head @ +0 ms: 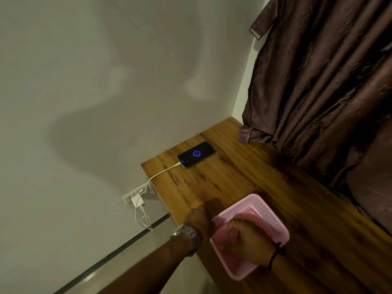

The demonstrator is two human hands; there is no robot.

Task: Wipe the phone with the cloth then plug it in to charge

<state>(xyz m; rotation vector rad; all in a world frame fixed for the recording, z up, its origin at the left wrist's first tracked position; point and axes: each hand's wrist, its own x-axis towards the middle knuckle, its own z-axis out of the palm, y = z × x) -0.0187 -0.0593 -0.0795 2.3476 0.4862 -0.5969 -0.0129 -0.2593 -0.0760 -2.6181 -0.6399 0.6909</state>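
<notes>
The black phone (pixel 196 154) lies flat on the wooden table (pixel 233 177) near the wall, its screen lit with a blue charging ring. A white cable (pixel 161 172) runs from its left end over the table edge to a white charger (pixel 137 200) in the wall socket. At the near edge stands a pink basket (pixel 266 211). My right hand (pixel 246 240) is down inside it, fingers closed on a pink cloth (pixel 244 213) that lies in the basket. My left hand (pixel 198 217), with a metal watch on its wrist, grips the basket's left rim.
A brown garment (pixel 322 81) hangs along the right side, its hem brushing the table's far corner. The white wall (pixel 84 81) borders the table on the left. Slack cable (pixel 145 221) dangles below the charger.
</notes>
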